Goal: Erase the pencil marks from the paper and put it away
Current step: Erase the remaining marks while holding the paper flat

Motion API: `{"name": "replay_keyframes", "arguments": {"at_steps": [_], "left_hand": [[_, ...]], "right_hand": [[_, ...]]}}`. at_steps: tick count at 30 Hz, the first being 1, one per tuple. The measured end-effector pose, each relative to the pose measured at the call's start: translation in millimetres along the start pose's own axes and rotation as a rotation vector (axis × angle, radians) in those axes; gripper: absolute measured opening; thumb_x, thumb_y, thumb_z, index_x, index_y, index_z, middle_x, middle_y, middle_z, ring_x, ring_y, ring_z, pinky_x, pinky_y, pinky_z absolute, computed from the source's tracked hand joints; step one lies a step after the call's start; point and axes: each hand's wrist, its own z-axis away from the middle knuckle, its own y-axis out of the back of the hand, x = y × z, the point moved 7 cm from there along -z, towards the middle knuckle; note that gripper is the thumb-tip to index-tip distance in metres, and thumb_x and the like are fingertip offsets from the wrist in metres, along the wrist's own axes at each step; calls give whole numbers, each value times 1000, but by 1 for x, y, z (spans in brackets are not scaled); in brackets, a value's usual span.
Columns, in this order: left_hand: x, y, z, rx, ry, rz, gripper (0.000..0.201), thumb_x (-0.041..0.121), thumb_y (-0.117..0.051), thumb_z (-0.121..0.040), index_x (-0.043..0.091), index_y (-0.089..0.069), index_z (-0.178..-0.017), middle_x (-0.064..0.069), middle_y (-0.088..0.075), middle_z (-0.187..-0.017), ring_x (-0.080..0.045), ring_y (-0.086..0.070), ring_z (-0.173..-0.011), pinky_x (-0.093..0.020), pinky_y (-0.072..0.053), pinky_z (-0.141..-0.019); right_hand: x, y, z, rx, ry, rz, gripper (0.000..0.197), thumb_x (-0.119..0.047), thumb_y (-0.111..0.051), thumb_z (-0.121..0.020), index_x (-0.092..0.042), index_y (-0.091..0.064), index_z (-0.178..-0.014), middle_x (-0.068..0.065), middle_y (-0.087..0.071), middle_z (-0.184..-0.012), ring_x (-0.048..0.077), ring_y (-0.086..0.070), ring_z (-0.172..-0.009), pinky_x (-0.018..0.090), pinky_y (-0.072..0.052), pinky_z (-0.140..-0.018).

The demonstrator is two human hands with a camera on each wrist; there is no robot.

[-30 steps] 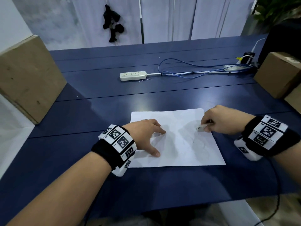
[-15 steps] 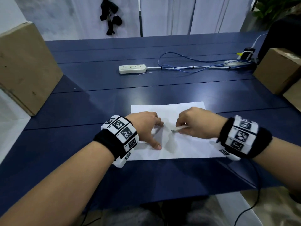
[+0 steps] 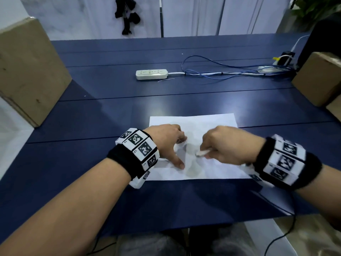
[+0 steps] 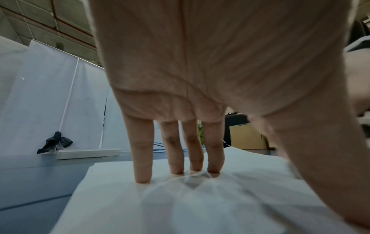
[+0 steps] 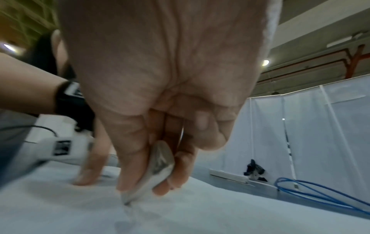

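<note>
Right hand (image 3: pixel 228 145) with eraser (image 3: pixel 202 153) moved left (toward left hand (image 3: pixel 167 143)).

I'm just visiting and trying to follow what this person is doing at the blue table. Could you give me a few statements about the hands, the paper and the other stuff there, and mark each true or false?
1. The right hand pinches a worn white eraser against the paper. True.
2. The left hand is lifted clear of the paper. False: its straight fingers press down on the sheet.
3. The paper lies flat on the blue table. True.
4. A pencil lies beside the paper. False: no pencil shows in any view.
5. The power strip sits on top of the paper. False: it lies farther back on the table, apart from the sheet.
</note>
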Motion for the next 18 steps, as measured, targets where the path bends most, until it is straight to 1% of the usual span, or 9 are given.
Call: {"name": "replay_keyframes", "arguments": {"at_steps": [2,5,8,10,11,13,15,17,18], "left_hand": [[-1,-1,-1,-8,4,-7,86,75,-74,-56,26,-55,-125,12,-50,-117,-14,-55,-105,-37,-53,-78],[0,1,-2,-2,1,-6,83,73,-75,-57,27,-56,-122,12,-50,-116,-14,-55,-105,-37,-53,-78],[1,1,-2,-5,-12,5,85,71,-76,-58,30,-54,-129,13,-49,-119,-14,-53,-109,-38,-52,-82],[1,1,-1,-5,-9,2,88,71,-76,-58,30,-52,-131,13,-49,-120,-14,-53,-109,-36,-51,-80],[0,1,-1,-1,-3,0,86,72,-76,-57,30,-54,-128,13,-49,-120,-14,-54,-108,-36,-51,-78],[-1,1,-3,-3,10,-11,82,74,-75,-56,27,-57,-120,13,-50,-116,-14,-55,-103,-35,-52,-76],[-1,0,-4,-20,19,-18,80,74,-75,-55,25,-58,-115,12,-49,-113,-14,-55,-99,-37,-53,-77],[-1,0,-5,-22,23,-15,78,74,-76,-54,25,-58,-112,12,-50,-112,-15,-55,-98,-39,-54,-79],[-1,1,-5,-18,18,-13,78,73,-77,-54,25,-58,-112,12,-50,-112,-15,-55,-98,-39,-54,-79]], "right_hand": [[-14,-8,13,-62,88,-31,24,-36,-60,-87,-29,-69,-108,-10,-68,-102,17,-59,-102,38,-51,-84],[-7,-8,7,-141,49,-109,28,-36,-65,-85,-30,-70,-112,-12,-71,-106,13,-61,-103,33,-52,-86],[20,5,-14,-52,-88,-92,28,-44,-64,-86,-26,-73,-105,-8,-75,-98,18,-64,-98,36,-55,-81],[26,5,-14,-8,-105,-57,33,-51,-60,-87,-24,-73,-100,-6,-74,-92,20,-64,-93,38,-55,-78],[18,4,-9,-4,-67,-37,31,-48,-59,-87,-23,-72,-101,-5,-73,-93,20,-64,-94,38,-54,-78],[-6,-2,8,-23,80,-60,25,-38,-60,-88,-25,-72,-106,-6,-70,-99,20,-62,-98,37,-52,-83],[-23,-10,22,-111,142,-90,26,-35,-59,-89,-28,-70,-112,-8,-68,-104,17,-59,-102,37,-50,-86],[-14,-10,14,-125,82,-63,27,-37,-59,-88,-27,-70,-111,-7,-69,-103,17,-60,-101,37,-51,-85],[0,-7,4,-102,18,-57,26,-39,-59,-88,-25,-70,-106,-6,-71,-98,20,-61,-97,38,-52,-83]]}}
